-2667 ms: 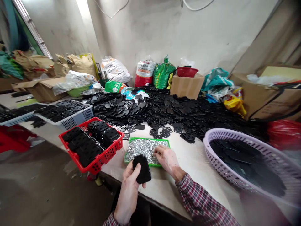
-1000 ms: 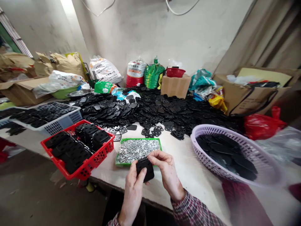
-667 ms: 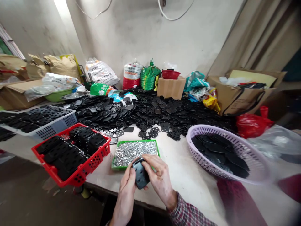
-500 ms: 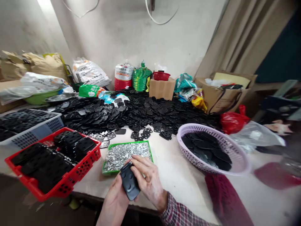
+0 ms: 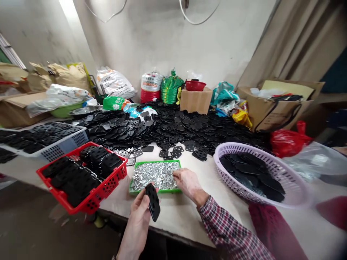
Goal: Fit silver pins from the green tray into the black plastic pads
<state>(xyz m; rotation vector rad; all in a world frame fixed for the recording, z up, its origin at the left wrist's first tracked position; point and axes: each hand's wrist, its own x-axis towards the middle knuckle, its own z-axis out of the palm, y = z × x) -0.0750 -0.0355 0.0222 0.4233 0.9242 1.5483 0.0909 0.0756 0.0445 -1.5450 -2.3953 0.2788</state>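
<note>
1. Left hand (image 5: 137,227) rises just above the near table edge at lower middle of the frame, fingers curled and thumb pressed in, gripping a black plate (image 5: 153,201) that stands tilted with its narrow edge toward the camera
2. Black plate sits just in front of the near left corner of the green tray (image 5: 154,191), overlapping it in view but not clearly touching it
3. Right hand (image 5: 188,184) hangs low at the right end of the tray, fingers loosely bent and partly open, fingertips at the silver pins (image 5: 154,176); whether it has hold of any pin cannot be told
4. Plaid sleeve (image 5: 230,227) covers the right forearm and runs off toward the lower right of the frame
5. Green tray rests on the white table (image 5: 179,225), full of pins, just past the hands
6. Red basket (image 5: 114,184) of black plates stands left of the tray, with a white basket (image 5: 67,143) of more plates beyond it
7. Lilac basket (image 5: 238,187), also holding black plates, sits right of the hands
8. Heap of black plates (image 5: 173,130) spreads across the far table, below a cardboard box (image 5: 195,102) topped by a red bowl (image 5: 194,85) at upper middle of the frame
</note>
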